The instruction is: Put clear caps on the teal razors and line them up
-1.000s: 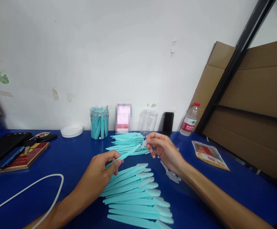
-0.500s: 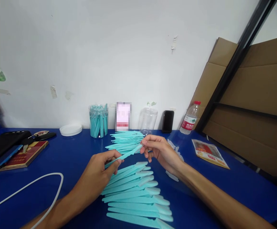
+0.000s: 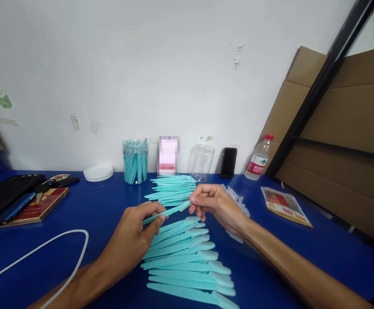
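Note:
My left hand (image 3: pixel 137 227) pinches the handle end of a teal plastic razor stick (image 3: pixel 169 211) held above the blue table (image 3: pixel 109 206). My right hand (image 3: pixel 213 204) pinches the far tip of the same stick, fingers closed on its clear cap end. Below the hands lies a fanned row of several capped teal sticks (image 3: pixel 187 262). A second pile of teal sticks (image 3: pixel 172 189) lies just beyond the hands. Clear loose caps (image 3: pixel 238 199) lie to the right of my right hand.
At the back stand a clear jar of teal sticks (image 3: pixel 135 161), an empty clear jar (image 3: pixel 201 162), a white lid (image 3: pixel 98 173), a black phone (image 3: pixel 228 162) and a water bottle (image 3: pixel 258 159). A white cable (image 3: pixel 61 240) loops at left; books and a black case (image 3: pixel 6 195) lie far left; a leaflet (image 3: pixel 283 205) is right.
My right hand has brought the clear cap down onto the stick's tip and both hands have dropped slightly lower. The camera view has shifted a little.

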`<state>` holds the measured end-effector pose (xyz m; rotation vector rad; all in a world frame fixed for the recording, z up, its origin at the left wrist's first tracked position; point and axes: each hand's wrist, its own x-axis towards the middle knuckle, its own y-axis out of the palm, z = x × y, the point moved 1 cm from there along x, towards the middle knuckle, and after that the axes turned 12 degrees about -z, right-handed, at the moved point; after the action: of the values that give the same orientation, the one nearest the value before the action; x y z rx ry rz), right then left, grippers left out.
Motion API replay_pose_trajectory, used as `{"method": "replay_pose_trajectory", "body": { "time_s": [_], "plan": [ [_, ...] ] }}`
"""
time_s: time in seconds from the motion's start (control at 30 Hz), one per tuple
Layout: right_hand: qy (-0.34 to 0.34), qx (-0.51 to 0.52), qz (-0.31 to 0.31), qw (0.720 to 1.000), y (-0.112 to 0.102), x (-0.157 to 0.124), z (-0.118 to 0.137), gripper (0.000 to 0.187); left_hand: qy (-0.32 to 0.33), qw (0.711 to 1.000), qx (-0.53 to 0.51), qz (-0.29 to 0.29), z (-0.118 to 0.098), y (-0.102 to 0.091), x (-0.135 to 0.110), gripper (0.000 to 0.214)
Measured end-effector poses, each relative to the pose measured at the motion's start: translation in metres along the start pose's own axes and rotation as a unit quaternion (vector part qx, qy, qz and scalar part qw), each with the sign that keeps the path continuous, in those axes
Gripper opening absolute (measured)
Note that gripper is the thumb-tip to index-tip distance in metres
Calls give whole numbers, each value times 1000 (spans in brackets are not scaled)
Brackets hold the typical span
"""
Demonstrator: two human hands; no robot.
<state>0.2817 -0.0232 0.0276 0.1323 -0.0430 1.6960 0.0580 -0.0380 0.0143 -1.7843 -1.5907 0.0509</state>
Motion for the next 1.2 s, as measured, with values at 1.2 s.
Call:
{"method": "replay_pose_trajectory", "body": {
  "time_s": [1.2],
  "plan": [
    [56,-461,130,876,-86,5,45,16,363,905,210,73,-42,10,-35,44]
  ]
}}
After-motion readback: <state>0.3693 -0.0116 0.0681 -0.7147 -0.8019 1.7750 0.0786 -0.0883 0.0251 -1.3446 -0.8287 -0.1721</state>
